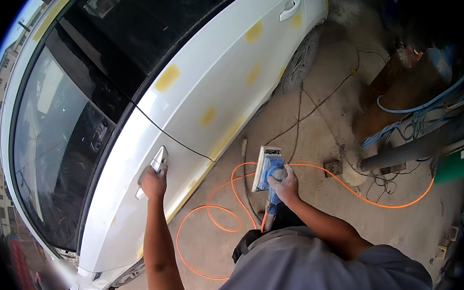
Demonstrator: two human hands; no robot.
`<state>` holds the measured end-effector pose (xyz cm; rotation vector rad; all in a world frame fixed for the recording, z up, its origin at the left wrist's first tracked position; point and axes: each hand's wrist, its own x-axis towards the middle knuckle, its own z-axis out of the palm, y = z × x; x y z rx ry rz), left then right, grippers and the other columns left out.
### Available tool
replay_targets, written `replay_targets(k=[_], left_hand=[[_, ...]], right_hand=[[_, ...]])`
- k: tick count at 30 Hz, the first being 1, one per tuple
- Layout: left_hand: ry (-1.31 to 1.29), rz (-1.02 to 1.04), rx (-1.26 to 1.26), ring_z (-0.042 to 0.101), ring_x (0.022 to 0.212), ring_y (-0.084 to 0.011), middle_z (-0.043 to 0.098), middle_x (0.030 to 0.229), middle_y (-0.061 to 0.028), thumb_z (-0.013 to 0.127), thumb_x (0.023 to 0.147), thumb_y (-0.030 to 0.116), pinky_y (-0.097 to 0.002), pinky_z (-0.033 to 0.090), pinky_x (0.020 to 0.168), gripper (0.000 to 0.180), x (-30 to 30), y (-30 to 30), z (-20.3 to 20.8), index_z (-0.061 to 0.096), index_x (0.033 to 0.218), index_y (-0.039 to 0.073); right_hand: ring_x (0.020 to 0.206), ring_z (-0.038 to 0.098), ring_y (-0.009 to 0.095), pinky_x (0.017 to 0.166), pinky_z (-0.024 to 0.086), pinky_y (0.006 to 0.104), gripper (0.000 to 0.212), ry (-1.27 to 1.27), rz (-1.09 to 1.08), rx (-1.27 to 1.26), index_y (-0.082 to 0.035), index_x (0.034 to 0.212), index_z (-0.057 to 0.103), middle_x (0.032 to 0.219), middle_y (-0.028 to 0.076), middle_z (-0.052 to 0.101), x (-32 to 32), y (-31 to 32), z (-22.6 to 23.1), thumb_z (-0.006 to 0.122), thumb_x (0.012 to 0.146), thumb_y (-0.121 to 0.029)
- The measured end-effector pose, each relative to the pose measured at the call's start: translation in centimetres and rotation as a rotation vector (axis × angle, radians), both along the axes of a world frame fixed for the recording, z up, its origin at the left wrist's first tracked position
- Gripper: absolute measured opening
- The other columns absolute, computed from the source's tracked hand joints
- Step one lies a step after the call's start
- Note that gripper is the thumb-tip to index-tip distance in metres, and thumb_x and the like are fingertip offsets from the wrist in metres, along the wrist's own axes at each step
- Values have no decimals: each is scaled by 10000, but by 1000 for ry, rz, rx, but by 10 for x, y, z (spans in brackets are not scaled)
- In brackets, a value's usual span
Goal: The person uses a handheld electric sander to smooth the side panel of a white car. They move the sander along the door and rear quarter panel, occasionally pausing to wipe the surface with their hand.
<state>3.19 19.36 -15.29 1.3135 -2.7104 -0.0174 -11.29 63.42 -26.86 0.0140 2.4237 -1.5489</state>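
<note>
A white car [199,87] with yellowish filler patches on its side stands along my left. My left hand [154,183] is closed round its silver-white door handle [159,157], the fingers partly hidden behind it. On my right side, away from the car, my right hand [286,186] grips a blue air sander [271,166] by its dust-coated top knob. The sander's long, flat pad is tilted on edge and faces the car. An orange air hose [322,166] and a grey hose run by the tool near my body.
Loops of orange hose and dark cables [327,97] lie on the concrete floor [334,235]. At the right stand a rusty brown drum [388,95], blue hoses [406,118], a dark horizontal pipe [403,149] and a green box [459,164]. The rear wheel [302,61] is at the far end.
</note>
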Motion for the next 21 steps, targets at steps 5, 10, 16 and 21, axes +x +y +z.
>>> replay_targets(k=[5, 10, 16, 21], left_hand=[[-44, 55, 22, 689, 1075, -439, 732, 1122, -223, 806, 878, 469, -572, 507, 948, 542, -3, 16, 10, 627, 1101, 9], [277, 80, -30, 535, 1369, -498, 606, 1387, -343, 845, 867, 375, -550, 411, 1166, 863, -42, 125, -12, 456, 1481, -92], [704, -283, 1646, 635, 1253, -255, 666, 1364, -176, 824, 945, 350, -426, 502, 1053, 708, -143, 256, -8, 520, 1452, -41], [1207, 189, 1549, 607, 1256, -193, 665, 1375, -135, 754, 986, 216, -388, 480, 1061, 556, -188, 250, -17, 546, 1450, -9]], right_hand=[[1268, 646, 431, 1087, 516, 459, 923, 122, 109, -18, 88, 1457, 501, 1349, 321, 652, -41, -22, 44, 889, 743, -350], [1226, 664, 452, 1062, 530, 466, 910, 266, 332, -54, 83, 1459, 502, 1327, 336, 656, -101, -65, 112, 887, 757, -348], [1246, 644, 473, 1075, 518, 482, 954, 400, 628, -9, 104, 1495, 453, 1355, 351, 630, -152, -137, 204, 863, 781, -377], [1211, 635, 498, 1057, 515, 523, 929, 568, 671, 17, 76, 1495, 442, 1348, 338, 622, -143, -192, 228, 850, 795, -379]])
